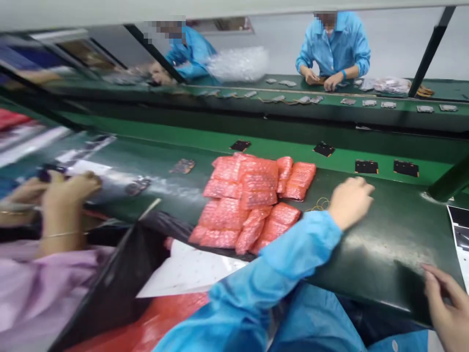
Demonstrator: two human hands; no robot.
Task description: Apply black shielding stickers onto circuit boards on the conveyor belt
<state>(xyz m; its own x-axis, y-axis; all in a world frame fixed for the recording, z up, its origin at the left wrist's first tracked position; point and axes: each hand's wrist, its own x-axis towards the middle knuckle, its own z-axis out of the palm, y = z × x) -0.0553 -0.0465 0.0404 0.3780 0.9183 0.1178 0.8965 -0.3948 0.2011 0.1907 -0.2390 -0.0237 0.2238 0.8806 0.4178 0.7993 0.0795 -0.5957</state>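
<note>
My left hand (pixel 351 201), in a blue sleeve, is over the dark green bench (pixel 381 259) with its back to me and its fingers curled under. What the fingers hold, if anything, is hidden. Beside its wrist lie thin yellow rubber bands (pixel 318 205). Left of them is a pile of red bubble-wrap packets (pixel 240 200). My right hand (pixel 449 305) is low at the right edge, thumb and forefinger a little apart, with nothing visible between them. Just beyond my left hand, flat black pieces (pixel 366 166) lie on the bright green strip.
A co-worker's hands (pixel 69 190) are busy at left, near circuit boards (pixel 137 186). A black bag (pixel 110 278) and white sheet (pixel 190 269) are at the front edge. A dark post (pixel 450 178) rises at right. Two people in blue work across the line.
</note>
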